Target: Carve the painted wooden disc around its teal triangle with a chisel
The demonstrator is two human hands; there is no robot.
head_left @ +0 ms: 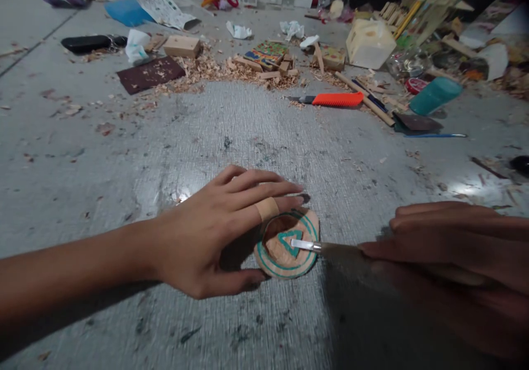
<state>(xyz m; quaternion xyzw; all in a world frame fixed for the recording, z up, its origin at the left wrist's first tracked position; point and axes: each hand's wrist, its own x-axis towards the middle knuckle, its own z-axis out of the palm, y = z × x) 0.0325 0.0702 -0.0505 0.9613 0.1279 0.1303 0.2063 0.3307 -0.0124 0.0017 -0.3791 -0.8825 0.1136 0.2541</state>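
A round wooden disc [285,267] lies on the grey surface, marked with green ring lines and a green triangle around a hollowed middle. My left hand [210,221] steadies it from the left, its thumb at the lower edge and its fingers along the upper edge. A bandage [268,209] wraps one finger of that hand. On the right, my right hand [458,249], partly in shadow, grips a small carving chisel [336,250] by its handle. The chisel's flat metal tip rests over the triangle; whether it bites into the wood I cannot tell.
An orange utility knife [336,99] lies beyond the disc, blade out to the left. Behind are wood shavings [223,72], a wooden block [182,46], brown sandpaper [151,74], a whitish block-shaped container [370,44] and a teal cylinder [436,96].
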